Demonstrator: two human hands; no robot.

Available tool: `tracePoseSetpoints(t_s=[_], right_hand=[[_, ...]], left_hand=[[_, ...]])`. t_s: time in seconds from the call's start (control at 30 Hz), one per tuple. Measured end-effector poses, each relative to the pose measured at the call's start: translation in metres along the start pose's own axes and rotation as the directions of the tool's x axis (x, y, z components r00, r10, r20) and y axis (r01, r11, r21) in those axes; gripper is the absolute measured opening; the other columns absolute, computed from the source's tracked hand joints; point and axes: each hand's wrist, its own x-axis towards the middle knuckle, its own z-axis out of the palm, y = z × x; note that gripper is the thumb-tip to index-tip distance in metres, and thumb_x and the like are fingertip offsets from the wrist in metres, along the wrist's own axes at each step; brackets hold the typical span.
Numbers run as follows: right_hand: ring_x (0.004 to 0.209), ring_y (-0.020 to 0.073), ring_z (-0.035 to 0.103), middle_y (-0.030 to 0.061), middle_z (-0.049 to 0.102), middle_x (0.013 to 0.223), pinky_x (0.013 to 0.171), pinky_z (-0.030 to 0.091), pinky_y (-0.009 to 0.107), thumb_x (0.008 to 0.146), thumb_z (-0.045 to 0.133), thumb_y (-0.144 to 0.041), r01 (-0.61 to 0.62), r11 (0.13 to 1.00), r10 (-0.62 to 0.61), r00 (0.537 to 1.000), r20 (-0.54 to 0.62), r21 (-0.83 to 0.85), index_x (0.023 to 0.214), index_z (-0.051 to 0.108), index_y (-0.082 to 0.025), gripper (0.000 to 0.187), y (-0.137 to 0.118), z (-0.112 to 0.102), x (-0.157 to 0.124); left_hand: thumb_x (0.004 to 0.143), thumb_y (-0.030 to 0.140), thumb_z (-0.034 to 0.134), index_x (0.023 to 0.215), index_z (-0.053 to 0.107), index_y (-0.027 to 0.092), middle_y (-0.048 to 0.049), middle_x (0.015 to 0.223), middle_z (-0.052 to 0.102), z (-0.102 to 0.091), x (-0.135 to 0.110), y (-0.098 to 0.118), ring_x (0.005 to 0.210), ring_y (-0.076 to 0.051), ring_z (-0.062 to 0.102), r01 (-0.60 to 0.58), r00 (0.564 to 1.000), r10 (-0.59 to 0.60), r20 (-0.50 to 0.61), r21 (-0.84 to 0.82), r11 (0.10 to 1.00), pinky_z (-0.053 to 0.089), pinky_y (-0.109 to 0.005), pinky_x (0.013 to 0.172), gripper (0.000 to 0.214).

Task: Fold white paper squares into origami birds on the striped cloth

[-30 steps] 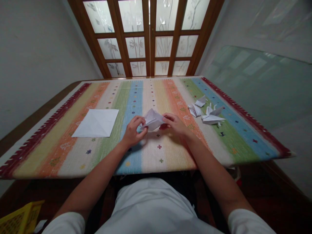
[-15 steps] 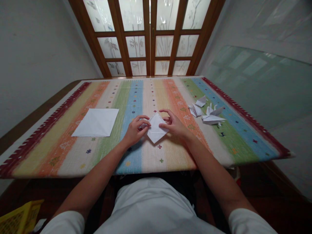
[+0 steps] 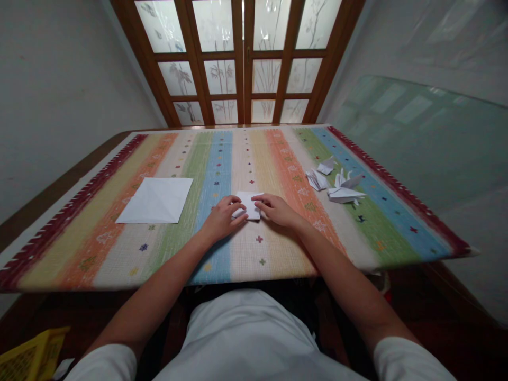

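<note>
A small folded piece of white paper (image 3: 248, 201) lies squared to me on the striped tablecloth (image 3: 222, 264), near the table's front middle. From its left side my left hand (image 3: 223, 216) grips it, fingers curled over its edge and thumb at the near left corner. On the opposite side my right hand (image 3: 278, 210) has thumb and forefinger bent onto the paper's right edge. Whether the fingertips reach underneath is hidden. Further left, a flat, creased sheet of white paper (image 3: 156, 200) rests on the cloth, apart from both hands.
Several folded white paper cranes (image 3: 344, 190) sit in a cluster on the right of the table. Behind the table's far edge stand wooden doors with frosted panes (image 3: 222, 76). A yellow plastic crate (image 3: 34, 354) is on the floor at lower left.
The folded paper has gone from a diamond pointing toward me, raised between the hands, to a smaller squared shape low on the cloth. Both hands have come down with it.
</note>
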Motion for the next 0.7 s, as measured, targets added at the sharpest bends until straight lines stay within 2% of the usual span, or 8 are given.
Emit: tracePoseSetpoints(t_s=[0.1, 0.2, 0.3, 0.4, 0.47, 0.57, 0.7], right_hand=[[0.087, 0.0225, 0.071, 0.0116, 0.082, 0.104, 0.081, 0.051, 0.034, 0.101, 0.063, -0.034, 0.012, 0.997, 0.001, 0.987, 0.163, -0.080, 0.119, 0.086, -0.019, 0.032, -0.005, -0.013, -0.007], [0.070, 0.0180, 0.062, 0.0047, 0.076, 0.080, 0.069, 0.044, 0.030, 0.090, 0.079, -0.036, 0.010, 0.996, 0.015, 0.967, 0.255, -0.094, 0.111, 0.088, -0.018, 0.028, -0.007, -0.025, -0.010], [0.076, 0.0184, 0.062, 0.0029, 0.072, 0.084, 0.072, 0.045, 0.029, 0.076, 0.094, -0.033, 0.119, 0.991, -0.105, 0.974, 0.203, -0.060, 0.102, 0.089, -0.024, 0.028, -0.007, -0.028, -0.009], [0.092, 0.0230, 0.065, 0.0055, 0.072, 0.097, 0.083, 0.050, 0.033, 0.070, 0.099, -0.030, 0.217, 0.974, -0.205, 0.967, 0.154, -0.065, 0.096, 0.089, -0.028, 0.028, -0.010, -0.024, -0.006], [0.097, 0.0239, 0.067, 0.0070, 0.074, 0.102, 0.086, 0.050, 0.034, 0.074, 0.097, -0.029, 0.231, 0.971, -0.218, 0.959, 0.179, -0.059, 0.095, 0.088, -0.028, 0.023, -0.011, -0.021, -0.005], [0.090, 0.0217, 0.068, 0.0067, 0.078, 0.099, 0.082, 0.050, 0.032, 0.082, 0.089, -0.032, 0.231, 0.972, -0.216, 0.946, 0.241, -0.036, 0.095, 0.087, -0.026, 0.014, -0.012, -0.019, -0.005], [0.082, 0.0201, 0.069, 0.0058, 0.080, 0.089, 0.077, 0.048, 0.030, 0.084, 0.086, -0.035, 0.197, 0.980, -0.190, 0.959, 0.212, -0.010, 0.094, 0.086, -0.022, 0.016, -0.010, -0.018, -0.007]], left_hand=[[0.102, 0.041, 0.070, 0.113, 0.076, 0.020, -0.0122, 0.123, 0.069, -0.002, -0.002, 0.004, 0.117, -0.028, 0.067, 0.004, 0.995, -0.005, 0.097, 0.004, 1.000, 0.056, -0.047, 0.105, 0.024], [0.091, 0.054, 0.082, 0.114, 0.075, 0.022, -0.0126, 0.125, 0.069, -0.004, -0.002, 0.007, 0.116, -0.031, 0.067, 0.005, 0.987, -0.008, 0.161, 0.024, 1.000, 0.056, -0.048, 0.103, 0.040], [0.081, 0.061, 0.089, 0.111, 0.074, 0.022, -0.0130, 0.126, 0.070, -0.005, -0.003, 0.008, 0.115, -0.034, 0.066, -0.001, 0.985, -0.010, 0.174, 0.059, 0.998, 0.056, -0.050, 0.100, 0.051], [0.085, 0.055, 0.087, 0.104, 0.072, 0.022, -0.0119, 0.123, 0.070, -0.007, -0.002, 0.008, 0.111, -0.033, 0.067, -0.014, 0.987, 0.005, 0.162, 0.051, 0.999, 0.057, -0.049, 0.098, 0.040], [0.091, 0.050, 0.082, 0.100, 0.071, 0.022, -0.0111, 0.120, 0.071, -0.008, -0.002, 0.008, 0.109, -0.031, 0.067, -0.030, 0.988, 0.025, 0.155, 0.027, 0.999, 0.056, -0.047, 0.097, 0.031], [0.099, 0.045, 0.071, 0.097, 0.071, 0.021, -0.0112, 0.115, 0.072, -0.008, -0.001, 0.008, 0.105, -0.029, 0.069, -0.051, 0.986, 0.046, 0.158, 0.031, 0.998, 0.056, -0.046, 0.095, 0.024], [0.106, 0.034, 0.056, 0.093, 0.071, 0.019, -0.0123, 0.108, 0.074, -0.006, 0.001, 0.008, 0.097, -0.027, 0.071, -0.047, 0.987, 0.035, 0.156, 0.073, 0.996, 0.057, -0.045, 0.092, 0.025]])
